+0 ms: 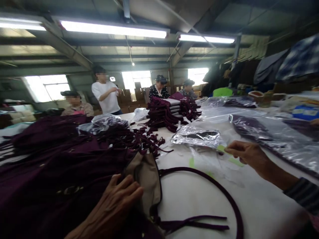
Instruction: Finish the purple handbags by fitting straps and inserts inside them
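On the near side of the stack of folded purple bags (158, 111), left over white counter (196, 192): one dark purple handbag (94, 169), mouth partly open, beige lining (147, 176) showing; curved handle (229, 196) and two loose straps (211, 227) lying nearer than the stack. Left grip (119, 196): laid over the handbag, fingertips at the lining; whether it pinches cloth, cannot tell. Right grip (249, 156), right of the stack and nearer: thumb and finger closed on a pale green slip (221, 148). Clear plastic sleeve (184, 138): just before the stack. Handling, as judged: handbag body soft, limp, fairly light, apt to slump; handle firmer, keeping its arc, best taken near its base; metal clasp (72, 190) hard, liable to snag. Slip: thin, near weightless, easily creased, best pinched by one edge. Sleeve: slick, prone to slide.
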Motion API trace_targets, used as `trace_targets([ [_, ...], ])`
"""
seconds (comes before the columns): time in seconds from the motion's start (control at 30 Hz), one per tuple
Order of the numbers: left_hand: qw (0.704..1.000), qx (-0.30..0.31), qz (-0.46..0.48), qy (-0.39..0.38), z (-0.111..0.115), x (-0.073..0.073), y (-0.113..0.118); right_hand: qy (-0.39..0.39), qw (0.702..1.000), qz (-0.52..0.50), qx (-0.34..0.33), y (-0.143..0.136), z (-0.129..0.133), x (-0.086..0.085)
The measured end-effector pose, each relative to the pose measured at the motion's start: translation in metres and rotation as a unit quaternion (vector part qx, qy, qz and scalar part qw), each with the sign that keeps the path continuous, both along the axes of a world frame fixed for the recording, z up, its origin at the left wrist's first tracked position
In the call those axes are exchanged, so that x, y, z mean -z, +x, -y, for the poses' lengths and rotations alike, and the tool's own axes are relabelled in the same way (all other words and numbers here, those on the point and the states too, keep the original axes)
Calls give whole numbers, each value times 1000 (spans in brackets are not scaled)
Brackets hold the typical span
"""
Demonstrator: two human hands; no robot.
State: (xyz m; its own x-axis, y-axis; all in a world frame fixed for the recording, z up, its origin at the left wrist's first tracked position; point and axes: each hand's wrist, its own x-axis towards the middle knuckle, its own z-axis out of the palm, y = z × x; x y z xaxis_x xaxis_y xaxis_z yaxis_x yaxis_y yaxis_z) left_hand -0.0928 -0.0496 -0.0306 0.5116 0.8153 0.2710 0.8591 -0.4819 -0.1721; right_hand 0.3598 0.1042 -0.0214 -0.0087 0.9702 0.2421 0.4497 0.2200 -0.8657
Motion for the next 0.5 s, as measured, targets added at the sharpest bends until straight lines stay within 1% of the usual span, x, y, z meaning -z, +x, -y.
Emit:
trace_targets([
  [0.03, 1000, -4, -1, -28, 0, -3, 2, -17, 999, -20, -32, -18, 6, -4],
  [0.07, 999, -5, -2, -50, 0, -6, 3, -42, 995, -36, -78, -38, 14, -8],
  [0.13, 998, 6, -11, -69, -1, -13, 4, -89, 979, -72, -171, -84, 32, -13],
  [0.17, 997, 12, -18, -72, -2, -16, 5, -110, 966, -95, -216, -109, 41, -14],
  [0.2, 997, 17, -23, -75, -3, -20, 5, -131, 947, -118, -270, -135, 48, -14],
  [0.23, 996, 19, -28, -78, -4, -24, 6, -154, 927, -147, -308, -160, 54, -12],
  [0.27, 996, 20, -34, -80, -5, -28, 6, -186, 911, -170, -327, -185, 59, -9],
  [0.33, 995, 21, -45, -85, -6, -37, 8, -254, 880, -204, -345, -229, 63, -1],
  [0.37, 995, 22, -47, -87, -6, -40, 9, -278, 870, -209, -348, -247, 64, 4],
  [0.43, 994, 20, -46, -98, -5, -43, 12, -293, 874, -210, -326, -277, 63, 16],
  [0.5, 993, 20, -41, -109, -7, -38, 12, -280, 895, -209, -277, -298, 58, 31],
])
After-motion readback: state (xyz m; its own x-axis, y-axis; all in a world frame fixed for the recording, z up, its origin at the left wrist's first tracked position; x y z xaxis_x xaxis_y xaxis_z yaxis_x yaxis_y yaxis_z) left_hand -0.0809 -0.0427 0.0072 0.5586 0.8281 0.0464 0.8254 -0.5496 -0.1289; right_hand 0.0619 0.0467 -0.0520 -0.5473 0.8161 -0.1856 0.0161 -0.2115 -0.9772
